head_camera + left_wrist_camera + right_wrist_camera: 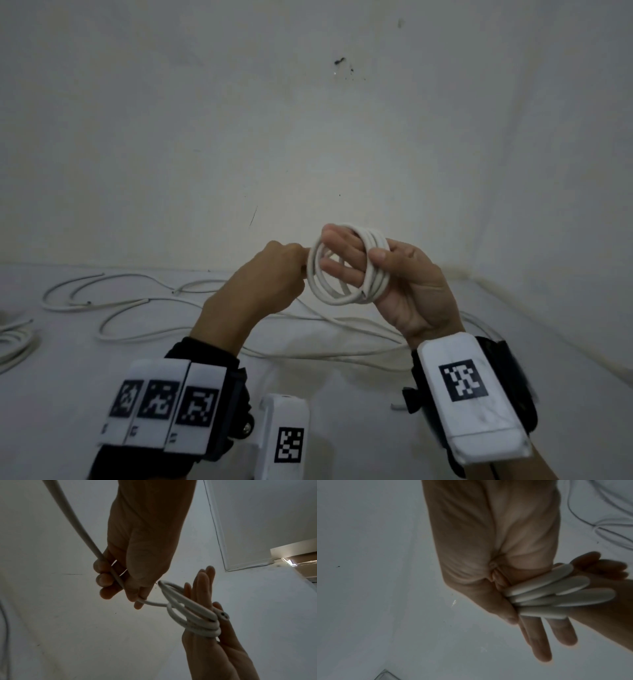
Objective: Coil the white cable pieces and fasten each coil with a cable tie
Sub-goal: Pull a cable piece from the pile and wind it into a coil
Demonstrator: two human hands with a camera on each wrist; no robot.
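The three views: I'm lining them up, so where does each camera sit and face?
Head: looks down at both hands, left, right, the coil, both wrist rigs.
Left wrist: looks along the left hand gripping cable.
Right wrist: looks along the right hand.
All share the coil round the right fingers.

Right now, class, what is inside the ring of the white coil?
The right hand passes its fingers through the white coil, thumb clamping the loops. The left hand grips the trailing cable outside. Palm contact is hidden.

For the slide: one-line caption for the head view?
Right hand holds a white coil looped round its fingers while the left hand feeds cable; loose cables lie on the table.
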